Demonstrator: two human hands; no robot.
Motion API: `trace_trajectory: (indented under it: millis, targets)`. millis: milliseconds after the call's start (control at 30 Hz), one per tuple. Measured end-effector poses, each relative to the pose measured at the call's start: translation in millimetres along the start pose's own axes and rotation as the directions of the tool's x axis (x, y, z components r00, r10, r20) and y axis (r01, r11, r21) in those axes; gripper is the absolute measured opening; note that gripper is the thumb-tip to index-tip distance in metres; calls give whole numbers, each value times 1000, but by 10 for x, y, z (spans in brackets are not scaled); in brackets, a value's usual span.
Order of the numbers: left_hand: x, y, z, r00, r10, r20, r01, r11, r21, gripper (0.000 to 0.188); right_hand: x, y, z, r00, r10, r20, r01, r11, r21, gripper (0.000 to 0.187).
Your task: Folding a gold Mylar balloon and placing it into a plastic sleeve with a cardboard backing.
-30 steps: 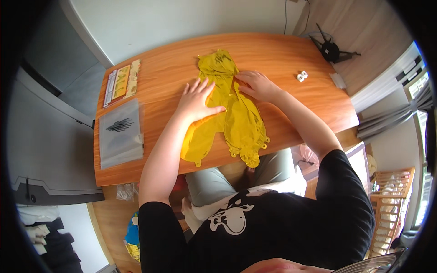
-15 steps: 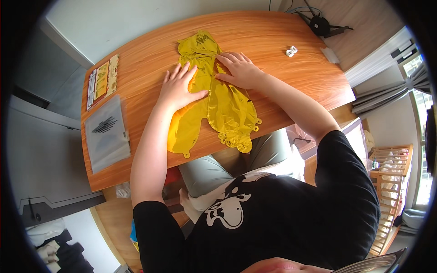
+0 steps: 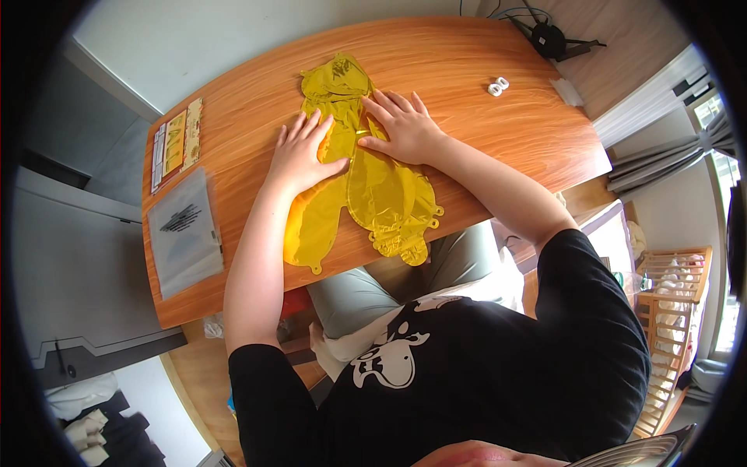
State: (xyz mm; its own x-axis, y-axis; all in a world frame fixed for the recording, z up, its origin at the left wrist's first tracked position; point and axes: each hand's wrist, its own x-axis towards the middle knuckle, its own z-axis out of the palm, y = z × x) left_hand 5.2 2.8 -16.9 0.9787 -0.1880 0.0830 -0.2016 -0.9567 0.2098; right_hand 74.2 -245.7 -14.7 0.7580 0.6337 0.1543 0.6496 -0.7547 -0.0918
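Note:
A flat, shiny yellow foil balloon (image 3: 381,198) lies wrinkled on the wooden table (image 3: 257,86), its lower end with small tabs reaching over the near edge. Across its left side rests my left hand (image 3: 302,152), fingers spread and thumb pointing inward over the foil. My right hand (image 3: 408,131) lies on the balloon's right side, fingers apart, its thumb near a crease in the middle. Neither hand grips the foil; both press on it from above. Parts of the balloon under my palms are hidden.
At the left end lie a printed card sheet (image 3: 177,146) and a clear plastic sleeve (image 3: 187,241) with dark marks. Two small white rolls (image 3: 498,86) sit at the right. A black device with antennas (image 3: 548,40) stands at the far right corner, beside the wall.
My right hand has shifted slightly left over the foil, its fingers spreading wider. The balloon's right part looks smoother and has moved a little left. My left hand has barely moved.

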Motion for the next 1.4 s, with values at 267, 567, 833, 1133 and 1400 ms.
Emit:
trace_trajectory:
  millis: [267,567,833,1133,1400]
  targets:
    - [20,-138,-101,975,-112,-193,-127,431,-893,79,-18,-6,9,1000,-12,-29,12,1000,6,92]
    - [840,77,-451,963,185,-195,-249,888,-386,37,-28,15,2,1000,-9,-21,10,1000,7,94]
    - [1600,123,53,889,275,-366,-314,948,-52,23,-36,0,-4,1000,-10,-10,10,1000,10,93]
    - [1615,245,54,924,214,-318,-222,975,11,35,-33,45,-24,999,5,44,-4,1000,-9,92]
    - [1593,201,142,836,278,-473,-247,961,127,38,-24,7,-52,998,0,61,0,1000,-8,91]
